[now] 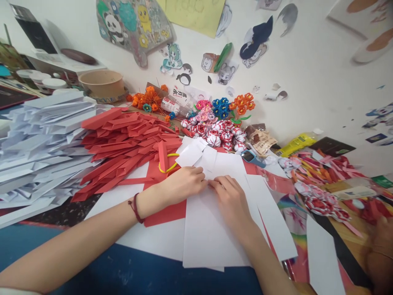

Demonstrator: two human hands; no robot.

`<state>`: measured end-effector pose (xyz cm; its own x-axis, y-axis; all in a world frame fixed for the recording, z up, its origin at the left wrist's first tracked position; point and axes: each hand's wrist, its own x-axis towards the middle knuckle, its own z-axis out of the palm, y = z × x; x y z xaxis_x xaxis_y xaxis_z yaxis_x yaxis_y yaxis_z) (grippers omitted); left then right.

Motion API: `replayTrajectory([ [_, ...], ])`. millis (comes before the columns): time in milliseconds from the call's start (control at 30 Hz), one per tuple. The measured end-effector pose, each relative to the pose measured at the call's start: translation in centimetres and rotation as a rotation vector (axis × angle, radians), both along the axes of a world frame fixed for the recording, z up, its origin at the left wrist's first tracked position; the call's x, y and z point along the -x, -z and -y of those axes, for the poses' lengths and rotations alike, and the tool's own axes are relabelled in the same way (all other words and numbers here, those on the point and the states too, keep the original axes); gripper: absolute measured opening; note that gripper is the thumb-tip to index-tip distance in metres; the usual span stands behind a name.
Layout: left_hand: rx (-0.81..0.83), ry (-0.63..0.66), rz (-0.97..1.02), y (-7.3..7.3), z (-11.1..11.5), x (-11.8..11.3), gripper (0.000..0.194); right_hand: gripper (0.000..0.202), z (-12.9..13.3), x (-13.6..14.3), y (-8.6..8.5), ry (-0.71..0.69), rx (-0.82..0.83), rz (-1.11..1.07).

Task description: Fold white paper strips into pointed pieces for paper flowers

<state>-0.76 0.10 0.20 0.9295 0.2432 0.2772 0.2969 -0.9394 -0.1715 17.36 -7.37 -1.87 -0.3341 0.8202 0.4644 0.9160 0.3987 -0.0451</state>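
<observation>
My left hand point(188, 182) and my right hand point(229, 196) meet over a large white paper sheet point(211, 241), thumbs and fingers pinched with the tips almost touching. Whatever lies between the fingertips is too small to make out against the white. Just beyond my left hand rest several small white paper pieces point(193, 151). A yellow loop point(160, 167) shows beside them, with a folded red paper strip point(163, 156) across it. Under my left wrist lies a red paper sheet point(166, 215).
Folded white strips point(46, 139) and red strips point(123, 143) are heaped at left. Behind stand red-and-white paper flowers point(225, 135) and a blue smartwatch point(252, 157). Cut white paper point(273, 217) lies at right. Another person's hand point(383, 241) is at the right edge.
</observation>
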Motion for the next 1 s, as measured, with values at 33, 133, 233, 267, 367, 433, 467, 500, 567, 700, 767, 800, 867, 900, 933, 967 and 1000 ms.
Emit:
replayTrajectory([
  [33,-0.006,-0.006,0.005,0.02,0.04,0.01,0.016,0.025,-0.01,0.01,0.07,0.003,0.010,-0.002],
  [133,-0.019,-0.010,0.027,-0.07,0.17,0.05,0.016,0.026,-0.01,-0.01,0.22,0.016,0.032,0.009],
  [233,-0.017,0.006,0.036,-0.30,0.22,0.12,0.019,0.025,0.03,-0.01,0.23,0.015,0.034,0.039],
  [267,-0.014,0.013,0.035,-0.37,0.20,0.14,0.019,0.025,0.04,0.01,0.20,0.013,0.033,0.047],
  [367,-0.004,0.032,0.017,-0.47,0.08,0.20,0.020,0.024,0.04,0.08,0.05,0.013,0.033,0.057],
  [433,0.004,0.046,0.005,-0.45,-0.02,0.22,0.020,0.022,0.02,0.10,-0.04,0.014,0.029,0.051],
  [467,0.009,0.054,0.000,-0.43,-0.07,0.23,0.021,0.021,0.00,0.10,-0.06,0.015,0.027,0.046],
  [500,0.016,0.064,-0.004,-0.41,-0.12,0.22,0.021,0.021,-0.01,0.08,-0.06,0.016,0.025,0.039],
  [567,0.035,0.081,-0.010,-0.38,-0.21,0.22,0.020,0.021,-0.01,0.04,-0.01,0.019,0.023,0.024],
  [700,0.060,0.096,-0.018,-0.33,-0.37,0.29,0.019,0.020,0.06,0.06,0.14,0.032,0.040,0.009],
  [767,0.061,0.100,-0.017,-0.30,-0.43,0.35,0.019,0.020,0.11,0.12,0.16,0.037,0.047,0.014],
  [800,0.061,0.103,-0.016,-0.29,-0.46,0.37,0.018,0.020,0.13,0.15,0.16,0.037,0.047,0.018],
  [867,0.066,0.109,-0.017,-0.32,-0.49,0.37,0.018,0.020,0.14,0.21,0.15,0.032,0.042,0.027],
  [900,0.071,0.110,-0.020,-0.36,-0.49,0.35,0.018,0.021,0.12,0.23,0.15,0.031,0.038,0.032],
  [933,0.074,0.111,-0.024,-0.41,-0.48,0.32,0.018,0.022,0.09,0.24,0.16,0.031,0.035,0.036],
  [967,0.079,0.110,-0.029,-0.48,-0.46,0.29,0.018,0.023,0.06,0.24,0.17,0.033,0.030,0.041],
  [1000,0.081,0.108,-0.036,-0.56,-0.42,0.26,0.018,0.023,0.03,0.24,0.20,0.036,0.026,0.046],
])
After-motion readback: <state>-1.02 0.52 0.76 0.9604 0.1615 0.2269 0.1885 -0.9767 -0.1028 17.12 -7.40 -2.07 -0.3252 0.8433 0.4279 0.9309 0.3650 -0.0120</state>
